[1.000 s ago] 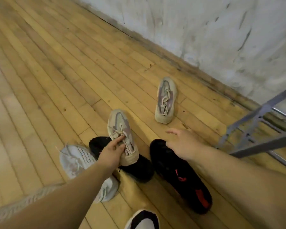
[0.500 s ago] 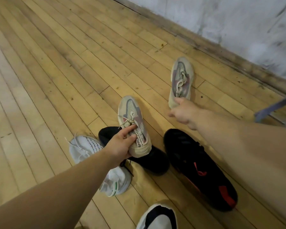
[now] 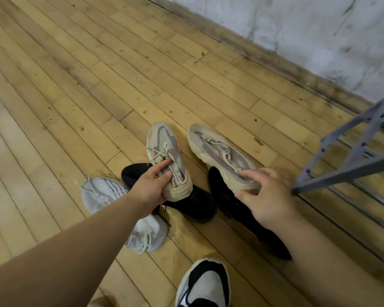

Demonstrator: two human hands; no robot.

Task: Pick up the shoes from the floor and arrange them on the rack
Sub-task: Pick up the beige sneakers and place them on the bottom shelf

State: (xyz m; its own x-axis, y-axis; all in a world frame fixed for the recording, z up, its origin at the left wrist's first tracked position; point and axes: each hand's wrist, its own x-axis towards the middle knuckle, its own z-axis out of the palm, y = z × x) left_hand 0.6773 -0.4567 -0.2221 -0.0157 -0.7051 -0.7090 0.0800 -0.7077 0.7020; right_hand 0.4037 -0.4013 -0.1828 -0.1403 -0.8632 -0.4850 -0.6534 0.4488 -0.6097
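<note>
– What is happening here?
– The left hand (image 3: 150,189) is gripping the first beige sneaker (image 3: 166,151) by its heel, just over a black shoe (image 3: 195,204). The right hand (image 3: 268,196) is holding the second beige sneaker (image 3: 220,151) by its heel too, tilted, near the grey rack (image 3: 353,160).
– Are they feeling heavy?
– I am guessing not. They are looking light and soft, so gripping the firmer heel is seeming safest.

I see both forearms stretched forward. My bare left hand (image 3: 150,188) curls around the heel of the first beige mesh sneaker (image 3: 164,140); my bare right hand (image 3: 267,196) grips the second beige mesh sneaker (image 3: 217,149) from above.
</note>
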